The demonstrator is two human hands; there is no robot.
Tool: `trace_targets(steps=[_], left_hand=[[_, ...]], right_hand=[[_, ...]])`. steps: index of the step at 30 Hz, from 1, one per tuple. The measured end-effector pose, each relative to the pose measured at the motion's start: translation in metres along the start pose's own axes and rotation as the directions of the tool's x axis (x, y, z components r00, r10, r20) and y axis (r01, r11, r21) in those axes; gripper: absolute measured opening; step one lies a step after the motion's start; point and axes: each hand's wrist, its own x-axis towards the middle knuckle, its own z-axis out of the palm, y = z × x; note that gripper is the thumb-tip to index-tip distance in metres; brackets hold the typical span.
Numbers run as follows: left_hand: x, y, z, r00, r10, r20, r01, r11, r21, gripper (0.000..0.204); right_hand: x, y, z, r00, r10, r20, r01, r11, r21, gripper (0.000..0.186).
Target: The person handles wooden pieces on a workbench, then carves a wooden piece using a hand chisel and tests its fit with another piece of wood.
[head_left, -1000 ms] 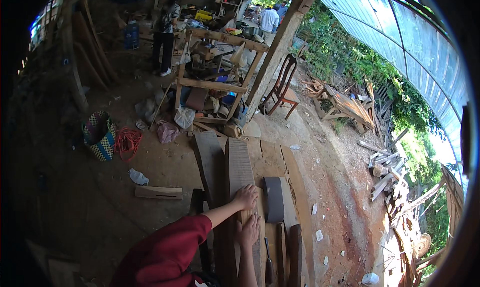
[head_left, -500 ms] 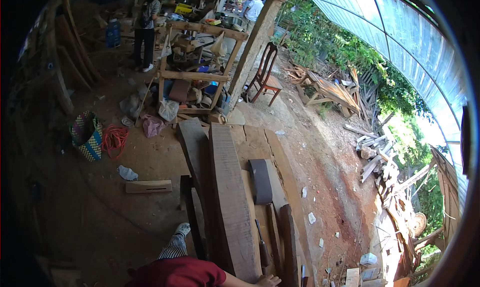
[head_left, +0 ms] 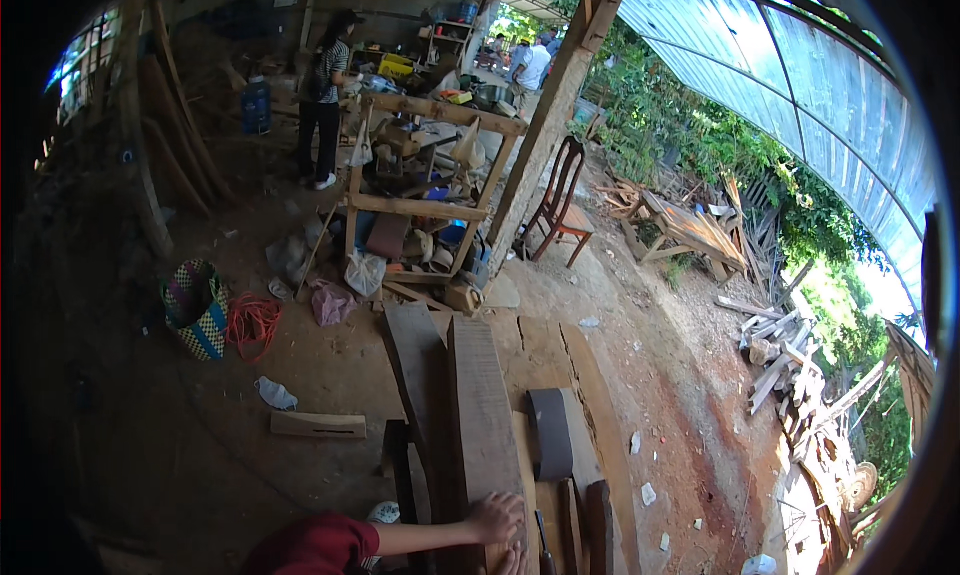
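My left hand [head_left: 493, 518], reaching from a red sleeve, rests on a long, rough wooden plank [head_left: 475, 395], fingers slightly bent and apart. Just below it, my right hand [head_left: 512, 561] touches the same plank, cut off by the lower edge, fingers extended. A darker board [head_left: 420, 365] lies along the plank's left. To its right are a curved dark grey-brown strip [head_left: 550, 435], a wider pale slab [head_left: 595, 395], narrow dark pieces [head_left: 600, 535] and a slim hand tool [head_left: 544, 550].
A person in a striped top [head_left: 325, 95] stands behind a wooden frame [head_left: 420, 205] full of clutter; others [head_left: 532, 65] are farther back. A chair [head_left: 562, 225], post [head_left: 535, 155], scrap pile [head_left: 780, 365], woven basket [head_left: 195, 315] and red cord [head_left: 250, 325] are around.
The view has shifted between frames. My hands dropped to the lower edge half a second ago and now show again on the plank, lower in view than a second ago.
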Motion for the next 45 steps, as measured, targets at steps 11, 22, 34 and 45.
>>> trace_targets(steps=[11, 22, 34, 45], left_hand=[[0.107, -0.160, -0.043, 0.938, -0.210, -0.275, 0.247, 0.963, 0.108, 0.014], [-0.031, 0.101, 0.053, 0.992, 0.120, -0.038, -0.117, 0.989, 0.086, 0.019], [-0.100, 0.250, 0.100, 0.826, 0.539, 0.164, -0.499, 0.835, -0.233, 0.033], [0.043, -0.056, -0.008, 0.989, -0.041, -0.140, 0.052, 0.996, 0.078, 0.017]], right_hand=[[0.194, -0.045, 0.060, 0.998, -0.016, 0.068, 0.001, 0.978, 0.211, 0.066], [-0.091, 0.036, -0.041, 0.941, 0.296, 0.162, -0.327, 0.920, 0.217, 0.073], [-0.240, 0.045, -0.109, 0.792, 0.589, 0.157, -0.590, 0.806, -0.048, 0.072], [0.073, 0.005, 0.035, 0.998, -0.041, -0.047, 0.042, 0.999, 0.001, 0.070]])
